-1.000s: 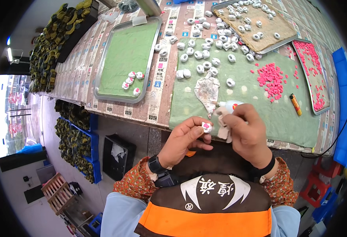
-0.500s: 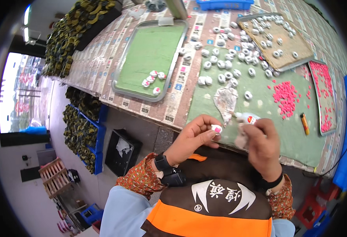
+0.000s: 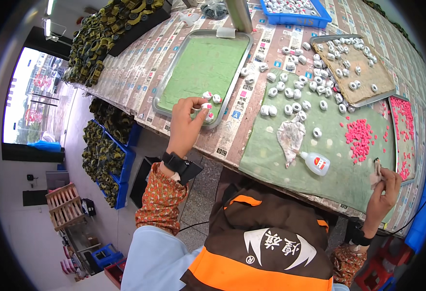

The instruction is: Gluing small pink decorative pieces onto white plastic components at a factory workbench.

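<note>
My left hand (image 3: 186,123) is over the near right corner of the green-lined tray (image 3: 162,109). Its thumb and forefinger pinch a small white piece with a pink-red patch (image 3: 205,106). Similar white pieces (image 3: 217,99) lie in the tray beside the fingertips; the fingers hide part of the group. At the table's right side, my right hand (image 3: 388,190) has its fingers closed on a small tan rag (image 3: 375,178). A dark tip shows just above the rag, but the fingers hide the rest. A clear squeeze bottle (image 3: 318,164) lies beside a stained white cloth (image 3: 291,138).
Many white pieces with grey openings (image 3: 297,107) cover the green cloth (image 3: 266,155) and a brown-lined tray (image 3: 351,63). A heap of pink bits (image 3: 359,138) lies near a narrow tray of more bits (image 3: 401,116). A blue bin (image 3: 298,19) stands at the back.
My left hand has gone from the table's front edge out to the green-lined tray, carrying the white piece. My right hand has moved right, away from the bottle. The view has shifted slightly.
</note>
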Demonstrator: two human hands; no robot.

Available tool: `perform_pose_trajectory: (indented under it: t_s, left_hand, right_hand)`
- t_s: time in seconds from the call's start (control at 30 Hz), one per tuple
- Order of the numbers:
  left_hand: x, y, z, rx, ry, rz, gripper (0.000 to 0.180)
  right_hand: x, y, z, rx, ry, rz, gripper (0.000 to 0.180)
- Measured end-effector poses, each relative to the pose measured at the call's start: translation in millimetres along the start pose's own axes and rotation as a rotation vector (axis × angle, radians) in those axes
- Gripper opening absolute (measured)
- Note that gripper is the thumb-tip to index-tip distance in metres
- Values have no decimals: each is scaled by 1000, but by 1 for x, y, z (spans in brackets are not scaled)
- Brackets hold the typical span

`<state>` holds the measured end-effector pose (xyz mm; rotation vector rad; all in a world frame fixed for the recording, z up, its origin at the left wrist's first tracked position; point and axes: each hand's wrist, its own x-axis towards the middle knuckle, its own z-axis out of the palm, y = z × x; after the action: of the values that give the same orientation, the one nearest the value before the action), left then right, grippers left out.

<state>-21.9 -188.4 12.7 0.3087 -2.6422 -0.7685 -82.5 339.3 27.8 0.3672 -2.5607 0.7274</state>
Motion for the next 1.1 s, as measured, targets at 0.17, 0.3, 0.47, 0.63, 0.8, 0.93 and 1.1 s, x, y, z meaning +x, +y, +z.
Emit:
perform_pose_trajectory:
  t_s: [0.17, 0.3, 0.47, 0.63, 0.8, 0.93, 1.1]
  left_hand:
    - [9, -22, 7, 100, -48, 23, 19]
    - [11, -12, 8, 338, 27, 7, 19]
    - [14, 8, 21, 149, 103, 123, 18]
    - [14, 53, 38, 24, -91, 273, 21]
    - [22, 90, 60, 102, -239, 275, 31]
    - [26, 86, 79, 138, -271, 280, 32]
    - [14, 87, 68, -213, -356, 27, 32]
  right_hand:
    - [-5, 42, -14, -90, 14, 123, 28]
    - [-11, 72, -23, -186, 29, 187, 26]
    - [-18, 117, -37, -380, -47, 292, 31]
    - [-13, 116, -28, -382, -35, 255, 41]
    - [2, 65, -24, -622, 40, 3, 38]
    - [3, 42, -12, -429, 71, 81, 27]
    - [-1, -16, 10, 75, -22, 88, 20]
